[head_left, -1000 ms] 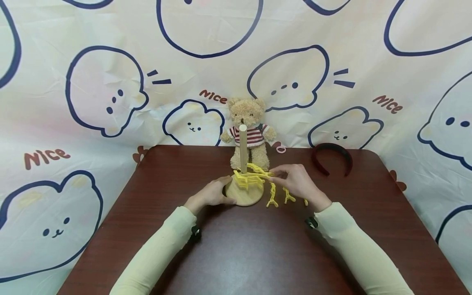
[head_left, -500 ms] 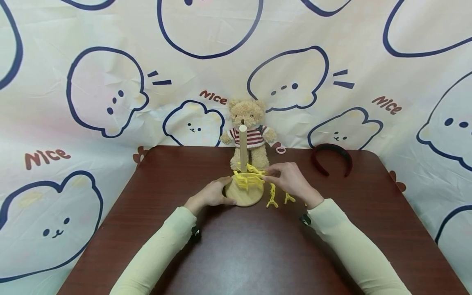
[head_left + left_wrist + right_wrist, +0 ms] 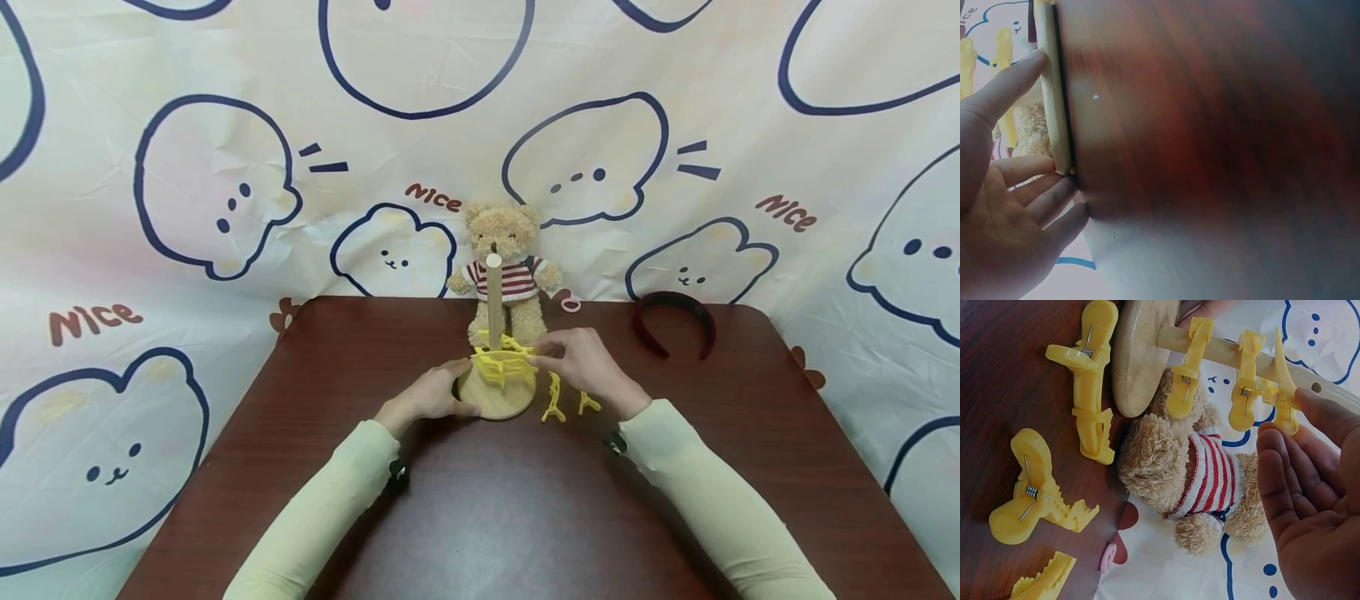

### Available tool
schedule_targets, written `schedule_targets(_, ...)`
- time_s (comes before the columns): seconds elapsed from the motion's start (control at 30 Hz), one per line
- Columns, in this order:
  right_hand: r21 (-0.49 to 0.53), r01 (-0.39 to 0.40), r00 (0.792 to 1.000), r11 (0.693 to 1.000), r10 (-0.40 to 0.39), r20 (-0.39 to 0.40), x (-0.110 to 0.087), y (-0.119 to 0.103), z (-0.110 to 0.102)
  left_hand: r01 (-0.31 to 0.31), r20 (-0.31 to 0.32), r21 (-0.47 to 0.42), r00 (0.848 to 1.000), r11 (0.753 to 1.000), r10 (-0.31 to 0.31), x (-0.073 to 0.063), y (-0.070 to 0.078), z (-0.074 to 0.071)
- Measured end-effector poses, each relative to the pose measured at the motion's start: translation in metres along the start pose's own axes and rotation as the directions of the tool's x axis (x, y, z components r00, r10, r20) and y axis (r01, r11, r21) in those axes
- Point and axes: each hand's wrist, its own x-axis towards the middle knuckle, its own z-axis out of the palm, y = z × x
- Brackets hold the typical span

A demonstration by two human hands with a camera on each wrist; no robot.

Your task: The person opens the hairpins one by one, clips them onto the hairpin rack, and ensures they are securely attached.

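Observation:
A wooden stand has a round base (image 3: 498, 407) and an upright post (image 3: 495, 304). My left hand (image 3: 431, 393) holds the base at its left edge; in the left wrist view the thumb lies on the base's face and fingertips touch its rim. In the right wrist view, two yellow spring clips (image 3: 1189, 369) (image 3: 1246, 381) sit on the post. My right hand (image 3: 1310, 469) pinches another yellow spring clip (image 3: 1285, 384) between thumb and index finger at the post, beyond those two. Whether its jaws grip the post cannot be made out.
Yellow clips (image 3: 1088, 381) (image 3: 1029, 487) lie on the dark wooden table right of the base, another partly in view. A teddy bear (image 3: 510, 287) in a striped shirt sits behind the stand. A pink ring (image 3: 571, 305) and dark headband (image 3: 675, 321) lie at the back right.
My right hand has moved left with its yellow clip, up to the post, and only slightly further in the last half second. My left hand has stayed on the base.

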Motion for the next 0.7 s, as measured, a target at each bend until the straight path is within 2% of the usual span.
schedule_targets(0.7,0.031,-0.071,0.997,0.997,0.070,0.036,0.0023,0.0029,0.0040,-0.019,-0.010,-0.016,1.000,1.000,0.019,-0.0021,0.0010,-0.0012)
